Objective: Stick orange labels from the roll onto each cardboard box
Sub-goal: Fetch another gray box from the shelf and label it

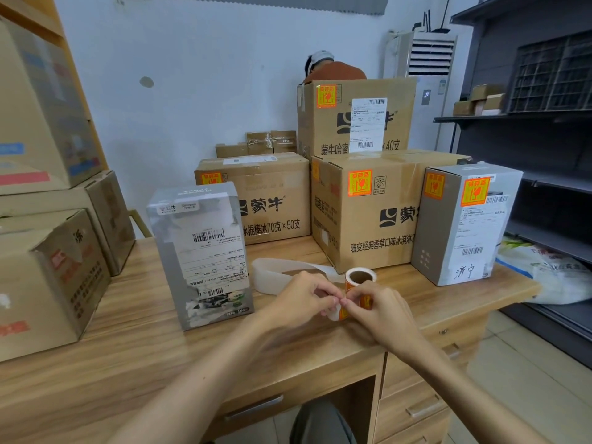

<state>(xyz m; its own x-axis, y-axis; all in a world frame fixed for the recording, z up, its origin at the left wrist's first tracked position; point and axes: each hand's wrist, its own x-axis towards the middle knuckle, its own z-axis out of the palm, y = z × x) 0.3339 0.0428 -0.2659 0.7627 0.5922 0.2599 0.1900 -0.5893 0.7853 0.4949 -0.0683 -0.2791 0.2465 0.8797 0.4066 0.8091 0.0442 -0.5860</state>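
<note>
Just in front of the label roll (360, 278) on the tabletop (160, 341), left hand (301, 298) and right hand (381, 310) pinch the label strip (340, 314), fingers clamped, seemingly peeling an orange label. A grey box (201, 251) stands left of the roll.

The label roll (360, 278) is standing on end in the middle of the worktop (160, 363), just in front of the large box (368, 213). The backing strip (278, 274) is looping away to its left. The left hand (301, 298) and right hand (381, 312) are meeting fingertip to fingertip on the near side of the roll, the left pinching the strip and the right pinching the roll's loose end. A tall box (200, 251) is standing left of the hands, and a second tall box (464, 225) is standing by the right edge. Farther back, a wide box (272, 200) is sitting left of the large box, which is carrying a top box (352, 116). Stacked boxes (48, 267) are crowding the left end. Shelving (544, 155) is standing off to the right.
</note>
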